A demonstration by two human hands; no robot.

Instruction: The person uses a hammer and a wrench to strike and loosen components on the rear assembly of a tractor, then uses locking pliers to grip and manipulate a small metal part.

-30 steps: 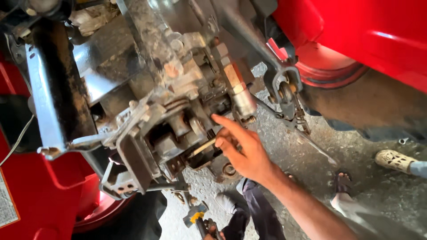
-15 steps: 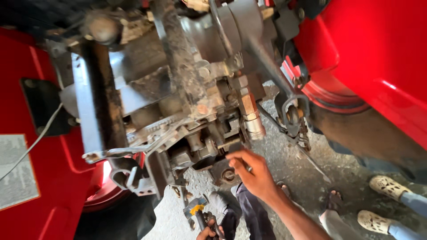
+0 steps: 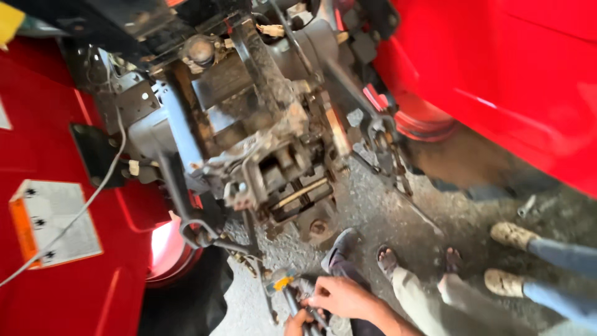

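Head view: oil-stained gravel floor (image 3: 398, 218) between red fenders (image 3: 510, 74).

A white rectangular label (image 3: 55, 224) sits on the red body panel (image 3: 56, 292) at about nine o'clock in the head view — tilted, with an orange band down its left edge, small black symbols on the white field and a thin orange rim along the bottom. A pale cable (image 3: 93, 193) crosses its upper right part. At the far left edge, near ten o'clock, a sliver of a second white label (image 3: 4, 115) shows — cut off by the frame. At eleven o'clock, in the top corner, a yellow patch (image 3: 9, 22) appears, too blurred to tell whether it is a sticker.
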